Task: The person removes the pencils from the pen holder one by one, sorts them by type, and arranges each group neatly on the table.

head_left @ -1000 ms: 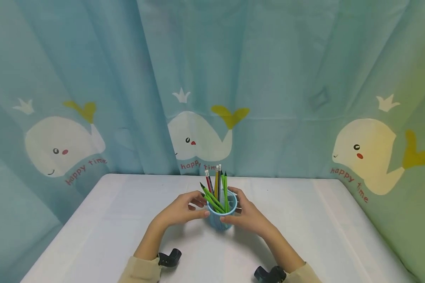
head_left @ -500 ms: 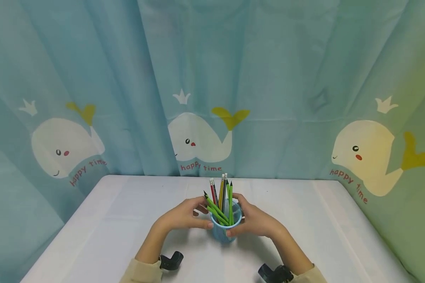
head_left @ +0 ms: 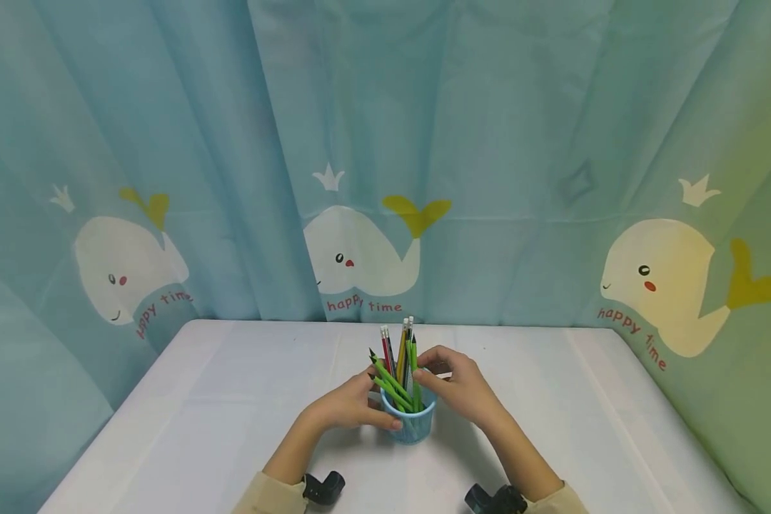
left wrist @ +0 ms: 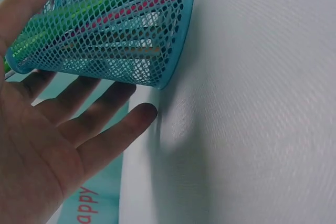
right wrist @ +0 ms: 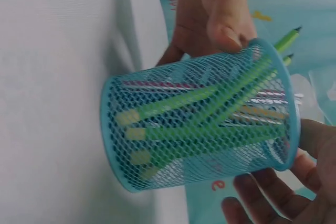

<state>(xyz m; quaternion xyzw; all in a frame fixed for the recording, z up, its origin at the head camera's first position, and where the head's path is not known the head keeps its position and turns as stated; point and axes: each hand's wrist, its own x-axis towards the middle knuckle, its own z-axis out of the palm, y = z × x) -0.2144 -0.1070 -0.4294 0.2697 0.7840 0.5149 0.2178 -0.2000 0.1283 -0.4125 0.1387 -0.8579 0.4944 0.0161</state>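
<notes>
A light blue mesh pencil holder (head_left: 417,428) stands upright on the white table, filled with several green pencils (head_left: 392,385) and a few red, yellow and dark ones. On its left side is my left hand (head_left: 347,405), thumb at the near rim and fingers around the far side, gripping it. The left wrist view shows the left hand's fingers (left wrist: 105,124) along the mesh. My right hand (head_left: 464,385) hovers at the right of the rim, its thumb by an upright green pencil. From the right wrist view, the right hand's fingers (right wrist: 268,195) are spread beside the mesh, holding nothing.
The white table (head_left: 231,400) reaches back to a blue-green curtain (head_left: 520,178) printed with whales. A black wrist camera (head_left: 324,488) sits on the left wrist, another black camera (head_left: 495,500) on the right. Beige sleeves (head_left: 270,494) show at the bottom.
The pencil holder came nearer and slightly right, then stayed. My left hand has moved closer around it. My right hand has risen from its side to above the rim, by the pencils.
</notes>
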